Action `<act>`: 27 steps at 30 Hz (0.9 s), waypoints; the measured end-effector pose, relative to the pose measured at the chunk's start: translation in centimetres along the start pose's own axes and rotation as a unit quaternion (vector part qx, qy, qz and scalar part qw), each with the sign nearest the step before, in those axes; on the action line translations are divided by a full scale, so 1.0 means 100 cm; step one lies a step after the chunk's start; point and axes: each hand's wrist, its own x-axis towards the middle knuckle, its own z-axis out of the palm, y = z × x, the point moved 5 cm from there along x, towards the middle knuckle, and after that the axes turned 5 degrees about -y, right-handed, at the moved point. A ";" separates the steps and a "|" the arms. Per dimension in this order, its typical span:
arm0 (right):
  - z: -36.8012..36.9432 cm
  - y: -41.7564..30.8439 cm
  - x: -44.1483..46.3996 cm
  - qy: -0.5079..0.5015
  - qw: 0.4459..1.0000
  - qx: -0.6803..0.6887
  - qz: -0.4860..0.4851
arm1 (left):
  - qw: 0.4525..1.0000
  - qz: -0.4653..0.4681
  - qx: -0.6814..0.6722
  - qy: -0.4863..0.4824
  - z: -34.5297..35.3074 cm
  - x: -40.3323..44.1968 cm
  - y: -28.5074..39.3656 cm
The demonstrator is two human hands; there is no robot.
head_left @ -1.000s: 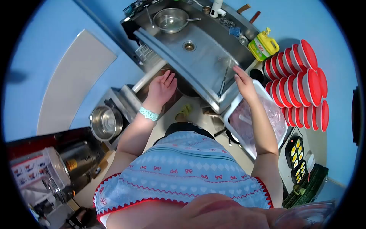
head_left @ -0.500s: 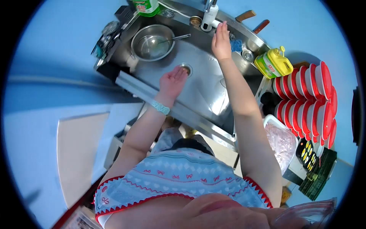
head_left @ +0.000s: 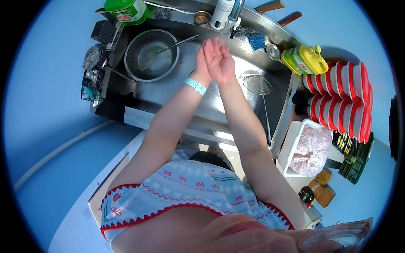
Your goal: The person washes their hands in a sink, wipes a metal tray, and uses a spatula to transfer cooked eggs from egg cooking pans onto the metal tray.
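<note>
My left hand (head_left: 203, 63) and my right hand (head_left: 222, 64) are side by side over the sink (head_left: 190, 101), touching, palms up and fingers stretched out. Neither hand holds anything. A pale green band (head_left: 195, 86) circles my left wrist. Just beyond my fingertips stands the white and chrome faucet (head_left: 223, 16); I cannot make out whether water runs from it. To the left in the sink sits a metal bowl (head_left: 130, 63) with some liquid and a long-handled utensil (head_left: 181, 42) resting in it. A wire strainer (head_left: 258, 84) lies right of my right hand.
Along the back ledge are a green bottle (head_left: 126, 10), a steel scrubber (head_left: 162, 14), a blue scrubbing cloth (head_left: 256, 42) and a yellow jug (head_left: 304, 60). Red-lidded containers (head_left: 337, 80) stack at right, near a white tub (head_left: 291, 147) holding a plastic bag. Two wooden-handled tools (head_left: 271, 6) lie behind.
My right hand has come down from the faucet and my left hand has moved up and right, so the two now meet. The view has shifted, showing the strainer more fully.
</note>
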 end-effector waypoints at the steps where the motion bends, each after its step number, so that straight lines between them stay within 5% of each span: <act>1: -0.007 -0.003 0.012 -0.019 0.999 0.034 -0.008 | 0.999 0.021 -0.047 -0.015 0.013 -0.003 -0.004; 3: -0.009 0.001 0.022 -0.039 0.996 0.076 -0.022 | 0.998 0.024 -0.010 0.062 0.027 -0.013 -0.005; 4: -0.007 -0.007 0.022 0.022 0.952 -0.290 -0.099 | 0.991 0.038 0.107 0.066 0.016 -0.006 -0.004; 5: 0.002 -0.013 0.022 0.082 0.768 -0.615 -0.160 | 0.971 0.054 0.221 0.068 0.006 0.002 -0.003; 6: 0.015 -0.006 0.013 0.097 0.702 -0.673 -0.211 | 0.991 -0.014 0.074 -0.112 -0.039 0.032 -0.007; 7: 0.011 0.000 0.017 0.099 0.702 -0.672 -0.213 | 0.991 -0.017 0.074 -0.113 -0.040 0.035 -0.006; 10: -0.018 0.002 0.025 0.060 0.873 -0.455 -0.165 | 0.880 0.119 0.445 -0.121 -0.006 0.030 0.011; 11: -0.022 -0.010 0.030 0.063 0.873 -0.453 -0.166 | 0.880 0.115 0.445 -0.121 0.007 0.023 0.007; 14: -0.013 -0.021 0.039 0.029 0.924 -0.366 0.101 | 0.983 0.062 0.136 0.110 0.026 -0.012 -0.017; 17: -0.033 -0.017 0.061 -0.010 0.947 -0.216 0.237 | 0.987 0.127 0.043 0.092 0.025 -0.016 -0.011; 18: -0.043 -0.022 0.067 0.125 0.923 -0.343 0.122 | 0.982 0.063 0.152 0.091 0.002 -0.011 -0.010; 19: -0.043 -0.023 0.064 0.128 0.923 -0.344 0.118 | 0.983 0.059 0.150 0.090 -0.018 -0.006 -0.006; 20: -0.044 -0.033 0.061 0.156 0.896 -0.414 0.033 | 0.901 0.115 0.419 -0.005 -0.023 0.001 0.006; 21: -0.049 -0.039 0.057 0.182 0.858 -0.477 -0.049 | 0.873 0.117 0.472 -0.020 -0.022 0.003 0.008; 22: -0.035 -0.048 0.046 0.203 0.655 -0.708 -0.169 | 0.842 0.122 0.524 -0.035 -0.019 0.004 0.010; 23: -0.035 -0.044 0.038 0.203 0.656 -0.706 -0.171 | 0.809 0.129 0.572 -0.049 -0.015 0.005 0.012; 25: 0.001 -0.028 0.008 0.123 0.521 -0.832 -0.146 | 0.933 -0.071 0.339 0.099 -0.050 0.019 0.006; 26: -0.036 -0.013 0.022 -0.035 0.658 -0.739 -0.143 | 0.962 -0.135 0.127 0.203 -0.062 0.023 0.005; 27: -0.029 -0.017 0.018 -0.031 0.656 -0.740 -0.142 | 0.961 -0.139 0.124 0.203 -0.065 0.024 0.008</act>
